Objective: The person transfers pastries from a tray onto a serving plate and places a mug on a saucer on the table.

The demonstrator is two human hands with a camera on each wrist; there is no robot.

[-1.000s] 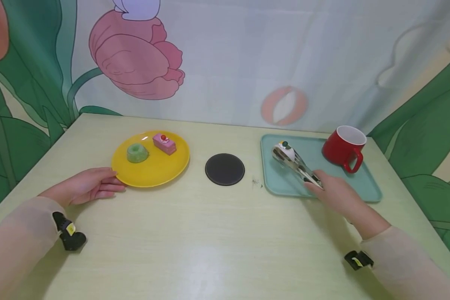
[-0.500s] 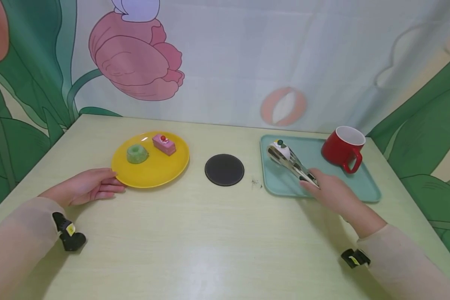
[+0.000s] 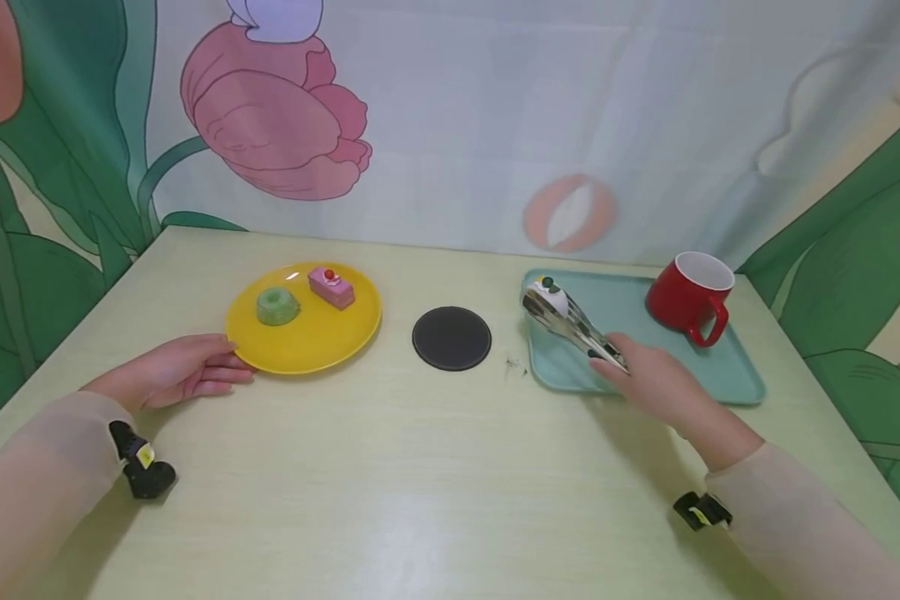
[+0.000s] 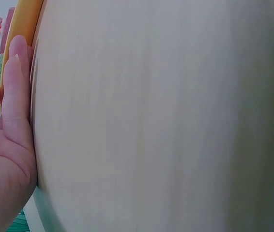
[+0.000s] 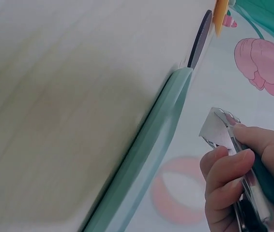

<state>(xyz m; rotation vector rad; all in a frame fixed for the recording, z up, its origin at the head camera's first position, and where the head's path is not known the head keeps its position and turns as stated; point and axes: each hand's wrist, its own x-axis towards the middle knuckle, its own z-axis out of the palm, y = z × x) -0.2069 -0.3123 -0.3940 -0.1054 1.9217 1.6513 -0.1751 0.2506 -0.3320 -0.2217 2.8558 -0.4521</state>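
My left hand (image 3: 195, 371) pinches the near left rim of a yellow plate (image 3: 307, 343), thumb above and fingers below, as the left wrist view also shows. A green ring-shaped cake (image 3: 276, 307) and a pink cake slice (image 3: 332, 288) with a red berry sit on that plate. With curled fingers my right hand (image 3: 656, 379) grips metal tongs (image 3: 587, 341). Between the tongs' ends is a small white cake (image 3: 555, 301) with green and yellow topping, above the left part of a teal tray (image 3: 630, 292). In the right wrist view the tongs' tips hide most of the cake.
A red mug (image 3: 682, 296) stands on the right side of the tray. A round black coaster (image 3: 452, 338) lies on the table (image 3: 390, 467) between plate and tray. Behind the table hangs a curtain (image 3: 450, 125) with a flower print.
My right hand has moved a little to the left with the tongs and the white cake, now over the tray's left edge. The left hand stays at the plate.
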